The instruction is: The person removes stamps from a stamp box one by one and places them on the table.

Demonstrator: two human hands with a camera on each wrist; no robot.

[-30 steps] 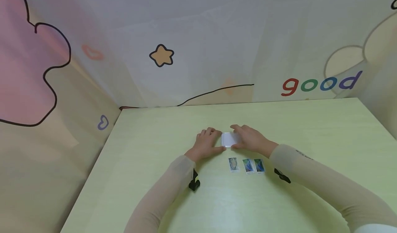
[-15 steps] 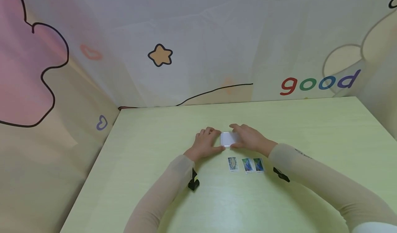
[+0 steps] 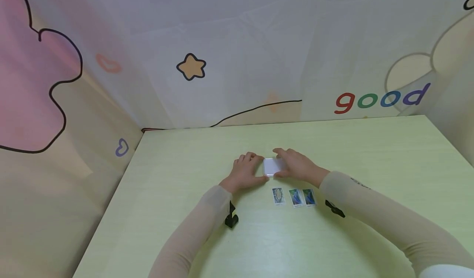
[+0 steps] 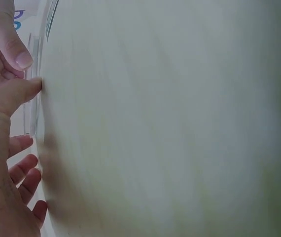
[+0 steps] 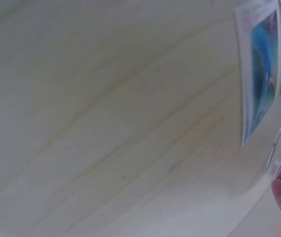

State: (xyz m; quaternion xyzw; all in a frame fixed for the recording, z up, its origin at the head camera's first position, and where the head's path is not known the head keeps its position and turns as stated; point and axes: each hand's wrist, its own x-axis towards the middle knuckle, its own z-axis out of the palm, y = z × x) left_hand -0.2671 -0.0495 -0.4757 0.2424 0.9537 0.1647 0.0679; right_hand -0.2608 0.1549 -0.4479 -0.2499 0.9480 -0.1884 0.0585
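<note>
A small, flat, clear box (image 3: pixel 271 167) with a whitish top lies on the table between both hands, in the upper middle of the head view. My left hand (image 3: pixel 244 173) holds its left end, thumb at the near corner and index finger at the far one. Across its right end, my right hand (image 3: pixel 300 167) grips the near and far sides and hides that part. In the left wrist view the box's clear edge (image 4: pixel 33 116) shows thin layers, lid-like, with thumbs from both hands at it. What lies inside cannot be made out.
Nearer the body lie small picture cards in a row: a grey-blue card (image 3: pixel 278 196) at left, then a blue-green card (image 3: pixel 296 198) and a similar card (image 3: pixel 309 197) at right. The pale table (image 3: pixel 177 163) meets a printed cloth wall (image 3: pixel 244 64) behind.
The hands and the box stay practically where they were; only a slight shift of the head view shows. The cards lie unchanged.
</note>
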